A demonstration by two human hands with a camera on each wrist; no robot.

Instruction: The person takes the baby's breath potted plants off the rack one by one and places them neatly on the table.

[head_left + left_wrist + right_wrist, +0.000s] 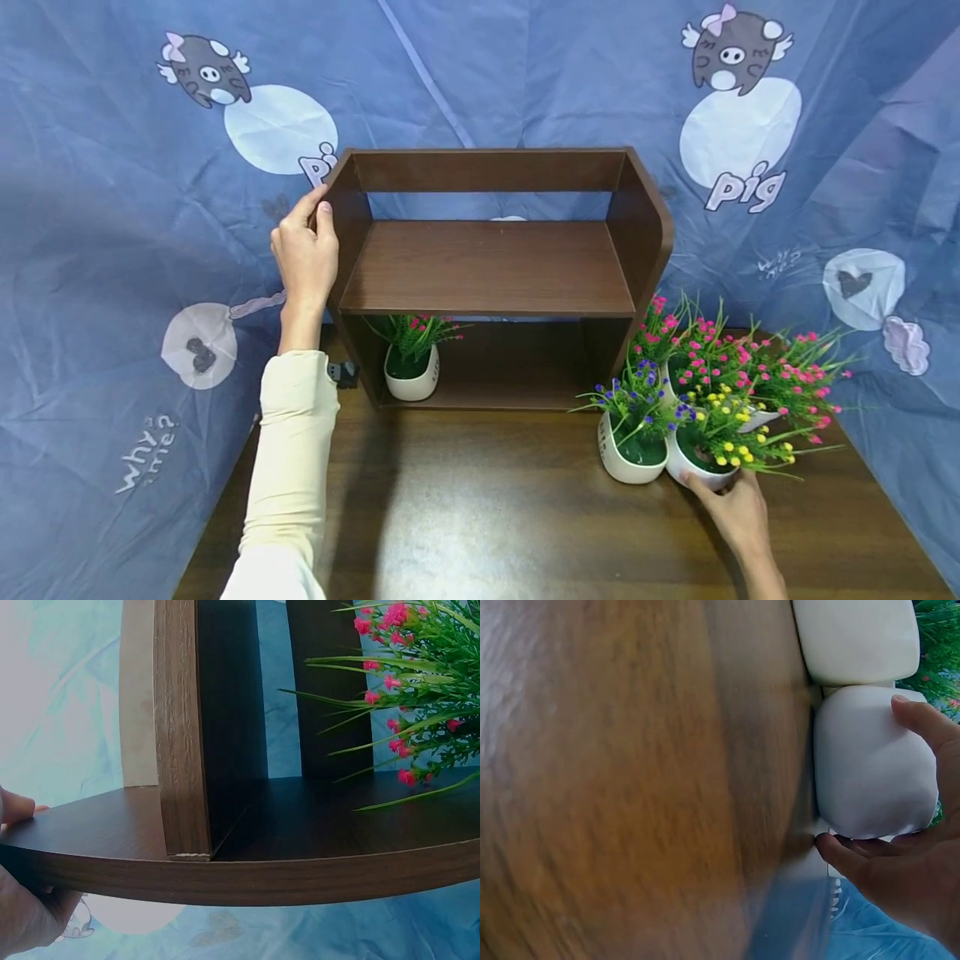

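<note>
My left hand grips the front edge of the left side panel of a dark brown two-tier shelf. In the left wrist view, thumb and fingers lie on either side of that panel. At the right, my right hand holds a white pot with yellow flowers. The right wrist view shows its thumb on one side of the white pot and fingers under the other. A white pot of purple flowers stands directly left of it. Inside the lower tier, at the left, sits a pink-flowered pot.
Behind the yellow flowers, several pink-flowered plants crowd against the shelf's right side. A brown wooden table bears everything. Blue printed cloth hangs behind and at both sides. A small dark object lies beside the shelf's left foot.
</note>
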